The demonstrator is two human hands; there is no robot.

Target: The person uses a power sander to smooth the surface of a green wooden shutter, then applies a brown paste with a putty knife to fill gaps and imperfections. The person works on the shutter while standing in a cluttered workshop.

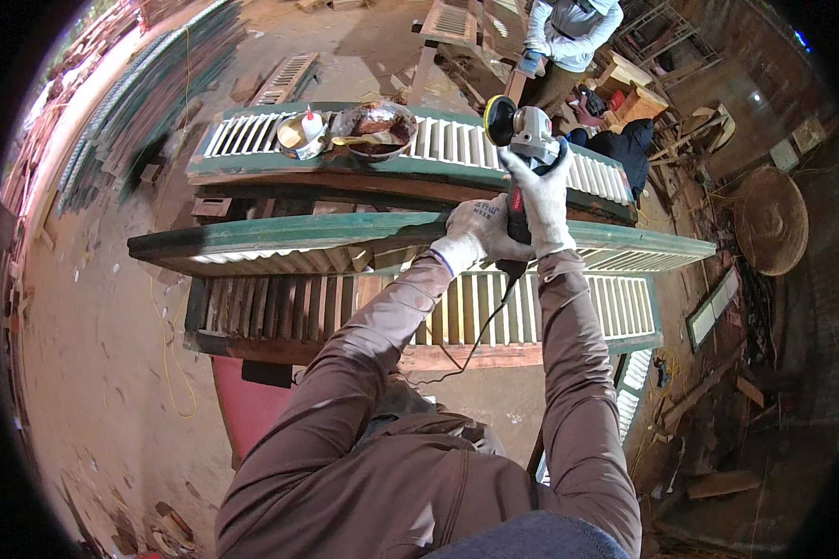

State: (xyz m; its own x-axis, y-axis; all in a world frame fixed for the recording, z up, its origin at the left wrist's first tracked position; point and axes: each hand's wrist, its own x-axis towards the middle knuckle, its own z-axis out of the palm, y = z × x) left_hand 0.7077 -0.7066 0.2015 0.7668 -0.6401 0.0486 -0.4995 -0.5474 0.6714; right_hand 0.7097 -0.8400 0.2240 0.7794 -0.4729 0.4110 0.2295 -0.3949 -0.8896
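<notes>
In the frame's upper middle, the gloved left hand [478,233] and right hand [548,197] wrap around an angle grinder [532,136]. A green-framed louvered shutter [326,231] spans mid-frame.

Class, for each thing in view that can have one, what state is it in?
Power tool: held up; on or off, cannot tell
Disc: fitted, facing left
Left hand: gloved, closed on the tool
Right hand: gloved, closed on the tool
Cord: hanging slack
Bowl: uncovered, dark contents
Far shutter: lying flat
Middle shutter: tilted
</notes>
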